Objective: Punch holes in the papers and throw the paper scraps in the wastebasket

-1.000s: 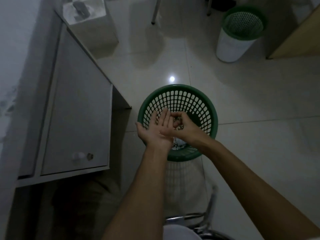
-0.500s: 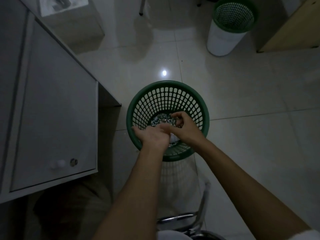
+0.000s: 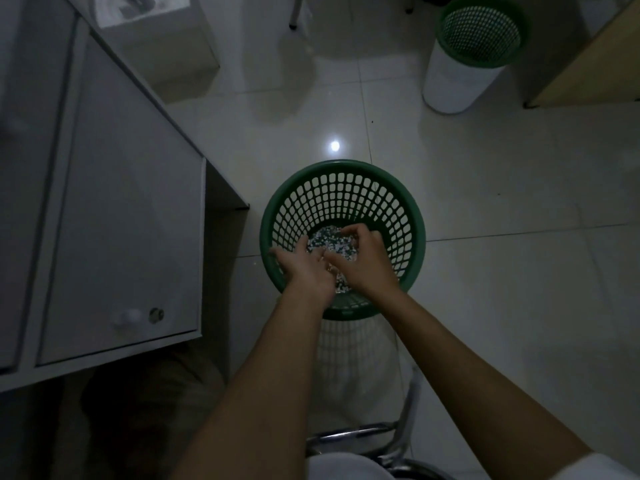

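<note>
A green lattice wastebasket [image 3: 343, 174] stands on the tiled floor below me. A heap of small round paper scraps [image 3: 329, 240] lies at its bottom. Both my hands are over its near rim. My left hand [image 3: 304, 268] is palm down with fingers spread, holding nothing. My right hand [image 3: 363, 261] is beside it, fingers curled and apart, fingertips above the scraps; a few scraps show between the two hands. No papers or hole punch are in view.
A grey cabinet [image 3: 121, 220] with a knob stands at the left. A second green-topped bin [image 3: 471, 53] is at the far right, beside a wooden panel [image 3: 595, 71]. A cardboard box [image 3: 156, 36] sits far left. A chrome chair frame [image 3: 363, 434] is under my arms.
My left palm has turned from upright to face down over the basket, and the scraps it held now lie in the basket. My right hand has brushed alongside it. The view shifted slightly.
</note>
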